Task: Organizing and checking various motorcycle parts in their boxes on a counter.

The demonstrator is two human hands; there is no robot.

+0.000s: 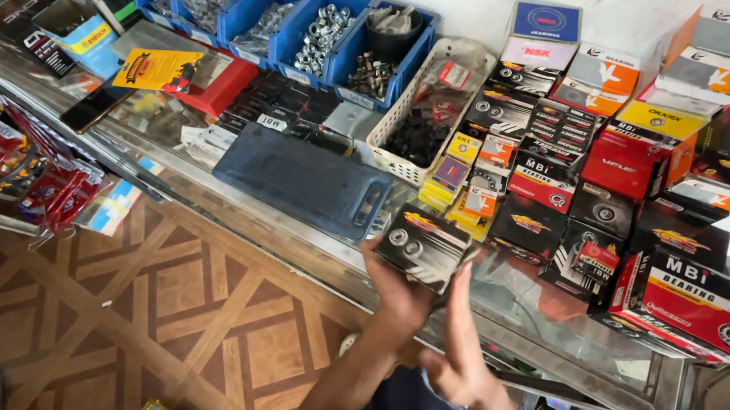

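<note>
Item held: 1 black carton (424, 247) with a yellow-and-red flash and 2 pictured bearing rings on its face, raised just above the near edge of the glass counter (546, 332). Your left hand (399, 296) is clamped on its underside, palm up, fingers wrapped beneath. Your right hand (461, 343) stands edge-on just beside the carton, fingers straight and pressed together, tips at its right lower corner — whether it grips anything you cannot tell.

On the counter: 4 blue bins (310, 18) of metal nuts and small parts along the back; 1 white slotted basket (425, 106) of dark pieces; 1 slate-blue flat case (302, 178); 1 red-and-white carton (692, 300) at the right front edge.

Uncounted — the stacked black, red and orange cartons (613, 138) overlap too much for a tally. The hanging red packets (4, 159) at left are cut off by the frame. Both your forearms enter from the bottom edge, your body hidden.
</note>
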